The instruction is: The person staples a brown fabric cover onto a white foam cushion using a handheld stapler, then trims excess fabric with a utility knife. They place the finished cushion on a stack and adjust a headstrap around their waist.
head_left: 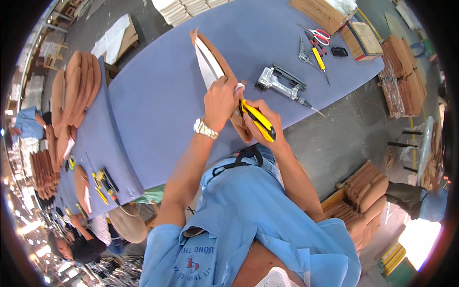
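A brown upholstered cushion (215, 53) stands tilted on the blue-covered table, its white underside turned to the left. My left hand (221, 101) is closed on the cushion's edge near its middle, and a small white scrap (240, 86) shows by its fingers. In my right hand (268, 119) is a yellow and black utility knife (258, 120), held against the cushion just below my left hand. The blade's tip is hidden. To the right lies a silver staple gun (282, 83) with an air hose fitting.
Scissors with red handles (319, 34), a yellow screwdriver (318, 59), a grey air blow gun (302, 51) and a cardboard box (361, 41) lie at the table's far right. Brown cushions (76, 88) are stacked at left. Other people (79, 246) work at the lower left.
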Demonstrator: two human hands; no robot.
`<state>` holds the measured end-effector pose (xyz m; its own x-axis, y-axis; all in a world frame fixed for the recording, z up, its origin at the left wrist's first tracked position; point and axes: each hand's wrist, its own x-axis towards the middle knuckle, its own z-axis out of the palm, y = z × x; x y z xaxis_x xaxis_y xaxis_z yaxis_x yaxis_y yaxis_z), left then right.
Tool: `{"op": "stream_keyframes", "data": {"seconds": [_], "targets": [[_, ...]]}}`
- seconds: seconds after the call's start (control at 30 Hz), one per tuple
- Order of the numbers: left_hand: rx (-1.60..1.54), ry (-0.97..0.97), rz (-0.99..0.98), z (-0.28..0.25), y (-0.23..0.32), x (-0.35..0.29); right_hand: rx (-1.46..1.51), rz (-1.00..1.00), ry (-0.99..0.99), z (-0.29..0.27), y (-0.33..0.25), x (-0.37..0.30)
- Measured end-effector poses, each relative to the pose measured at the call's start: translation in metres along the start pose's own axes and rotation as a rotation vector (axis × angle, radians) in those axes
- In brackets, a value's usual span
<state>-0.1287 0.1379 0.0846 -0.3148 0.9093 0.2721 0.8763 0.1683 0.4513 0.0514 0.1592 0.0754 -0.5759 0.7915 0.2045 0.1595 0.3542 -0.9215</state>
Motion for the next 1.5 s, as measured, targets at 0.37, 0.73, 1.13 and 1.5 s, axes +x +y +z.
{"op": "stream_keyframes", "data": {"seconds": [0.37, 0.73, 1.13, 1.5], "targets": [[-0.508, -0.215, -0.125, 0.015, -0.012, 0.036, 0.003, -0.027, 0.013, -0.015, 0.017, 0.014], [-0.655, -0.287, -0.18, 0.032, -0.024, 0.046, -0.096, -0.015, 0.022, -0.022, 0.009, 0.0], [-0.863, -0.108, -0.353, 0.015, -0.02, 0.023, -0.115, -0.019, 0.004, -0.018, -0.008, -0.033], [-0.071, -0.086, -0.176, -0.009, 0.01, -0.047, -0.09, -0.043, -0.025, 0.001, 0.0, -0.047]]}}
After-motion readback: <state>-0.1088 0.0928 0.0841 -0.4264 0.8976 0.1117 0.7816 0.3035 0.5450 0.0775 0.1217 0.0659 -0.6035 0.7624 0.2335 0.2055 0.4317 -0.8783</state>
